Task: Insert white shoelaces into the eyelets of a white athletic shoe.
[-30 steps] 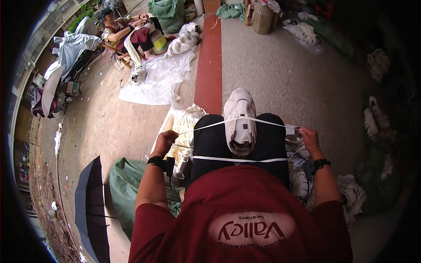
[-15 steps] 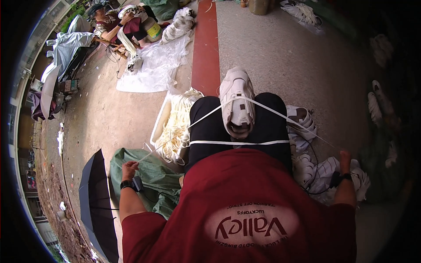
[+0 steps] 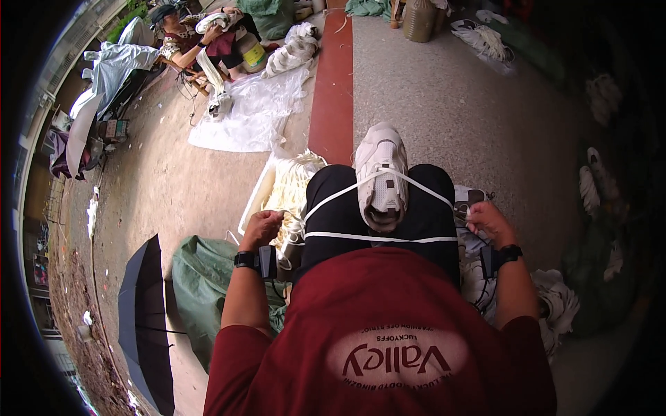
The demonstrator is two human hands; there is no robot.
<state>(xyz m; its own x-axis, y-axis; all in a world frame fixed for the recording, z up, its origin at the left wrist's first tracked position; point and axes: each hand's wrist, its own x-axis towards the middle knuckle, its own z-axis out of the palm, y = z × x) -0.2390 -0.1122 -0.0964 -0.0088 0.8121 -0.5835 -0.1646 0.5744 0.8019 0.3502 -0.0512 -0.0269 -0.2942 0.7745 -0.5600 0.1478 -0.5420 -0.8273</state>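
Note:
A white and grey sneaker lies between my thighs, its toe pointing away from me. A flat white shoelace runs through its lowest eyelets and spreads out over both knees. My left hand, fingers pinched, is outside the left knee at the left end of the lace. Outside the right knee, my right hand is closed on the other end, a bit of lace showing at its fingertips. A white band stretches across both thighs, below the sneaker's heel.
A white tray heaped with cream laces stands beside my left knee. Sneakers are piled at my right. A green sack and dark umbrella lie left. Far left, another person sits handling a shoe near plastic sheeting.
Both hands have come inward and forward from wide out at the sides, toward the knees. The lace, earlier drawn taut to each side, now drapes over the thighs.

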